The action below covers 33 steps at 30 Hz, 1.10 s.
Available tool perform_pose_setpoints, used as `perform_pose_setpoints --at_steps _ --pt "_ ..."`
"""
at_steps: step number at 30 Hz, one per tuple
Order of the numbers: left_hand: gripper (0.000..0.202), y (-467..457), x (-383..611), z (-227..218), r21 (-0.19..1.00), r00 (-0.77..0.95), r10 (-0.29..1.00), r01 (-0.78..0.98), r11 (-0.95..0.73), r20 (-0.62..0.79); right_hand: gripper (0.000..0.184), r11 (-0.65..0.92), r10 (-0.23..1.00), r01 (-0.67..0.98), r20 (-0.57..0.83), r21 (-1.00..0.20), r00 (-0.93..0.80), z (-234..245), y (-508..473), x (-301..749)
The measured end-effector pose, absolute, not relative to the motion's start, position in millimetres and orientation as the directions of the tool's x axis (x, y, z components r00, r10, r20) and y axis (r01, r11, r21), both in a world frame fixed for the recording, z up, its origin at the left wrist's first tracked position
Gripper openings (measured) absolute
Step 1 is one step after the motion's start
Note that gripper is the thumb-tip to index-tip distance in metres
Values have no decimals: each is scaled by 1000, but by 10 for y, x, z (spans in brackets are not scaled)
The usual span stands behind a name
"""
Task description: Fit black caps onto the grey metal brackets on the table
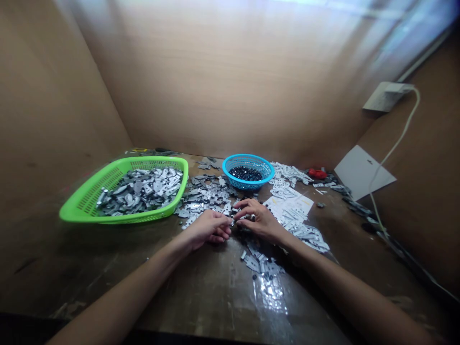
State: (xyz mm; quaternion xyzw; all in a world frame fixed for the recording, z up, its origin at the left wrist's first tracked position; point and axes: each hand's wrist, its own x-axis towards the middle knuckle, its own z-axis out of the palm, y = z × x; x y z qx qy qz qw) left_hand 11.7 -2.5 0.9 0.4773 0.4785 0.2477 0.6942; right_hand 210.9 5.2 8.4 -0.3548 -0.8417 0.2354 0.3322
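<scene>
My left hand [212, 226] is closed in a pinch on a small shiny metal piece [232, 222], too small to make out fully. Close to its right, my right hand [259, 221] has curved fingers, with thumb and forefinger apart near that piece. Flat grey metal parts [206, 194] are heaped just beyond the hands. More flat metal parts [260, 262] lie below my right hand, with a few small dark round pieces among them. A blue basket [247, 186] behind the hands contains many small dark shiny pieces [246, 173].
On the left stands a green basket [143, 216] heaped with metal parts. Light flat parts [305, 235] and a paper sheet [304, 203] lie at right. A red bundle [317, 173] is behind them. A white cable [404, 132] hangs by a leaning card [362, 172]. Wooden panels [230, 96] enclose the table.
</scene>
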Motion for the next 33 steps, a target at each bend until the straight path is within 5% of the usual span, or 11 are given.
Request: perform_pose_setpoints --at_steps 23,25,28,33 --pt "33 -10 107 15 901 426 801 84 427 -419 12 577 797 415 373 -703 -475 168 66 2112" --pt "33 -13 106 20 901 430 800 92 424 -419 14 533 826 519 279 -668 -490 337 166 2297" --pt "32 -15 106 32 902 431 799 97 422 -420 15 429 856 764 -51 -482 -514 622 348 2776" --pt "32 -14 110 33 902 436 794 117 417 -424 18 176 919 971 -326 -160 -220 760 521 3469"
